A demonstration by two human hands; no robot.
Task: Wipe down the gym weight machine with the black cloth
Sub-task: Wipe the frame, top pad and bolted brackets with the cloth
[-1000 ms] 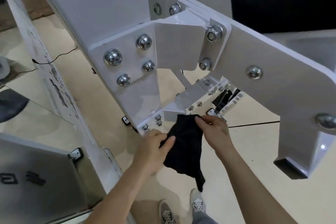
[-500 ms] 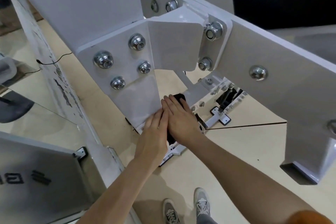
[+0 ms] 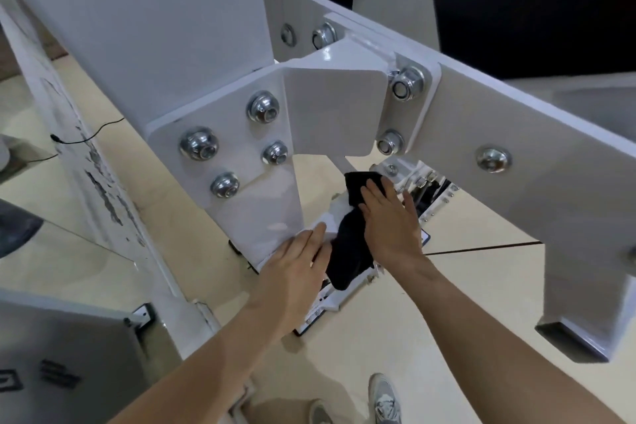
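Note:
The white steel weight machine (image 3: 213,45) fills the upper view, with bolted plates (image 3: 241,134) joining an upright post and a sloping beam (image 3: 516,134). The black cloth (image 3: 349,244) lies crumpled on a low white frame member below the joint. My right hand (image 3: 389,220) presses flat on the cloth's upper part, fingers spread. My left hand (image 3: 296,268) rests flat beside the cloth on the base of the post, touching the cloth's left edge.
A mirror (image 3: 51,251) with a chipped white frame (image 3: 103,189) stands at the left. A thin black cable (image 3: 93,134) lies on the beige floor. The beam's foot (image 3: 571,330) stands at the right. My shoes (image 3: 383,399) show at the bottom. A dark pad (image 3: 530,3) sits behind.
Both hands went from holding the hanging cloth in the air to pressing it on the low frame. The right hand has slid up and right along the member.

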